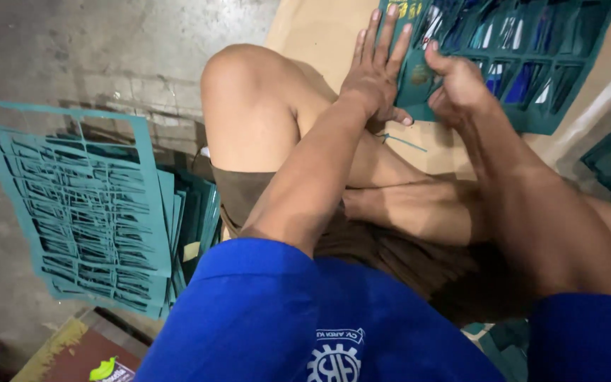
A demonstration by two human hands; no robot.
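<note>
Teal die-cut sheet (532, 106) under flat left hand (376, 71), right hand (457, 88) pinching its edge, empty teal frames (86, 212) stacked left

Teal die-cut card sheet (532, 78) lies flat on tan board.

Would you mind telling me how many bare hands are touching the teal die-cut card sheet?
2: the left hand lies flat on the teal die-cut card sheet, and the right hand grips its near edge.
</note>
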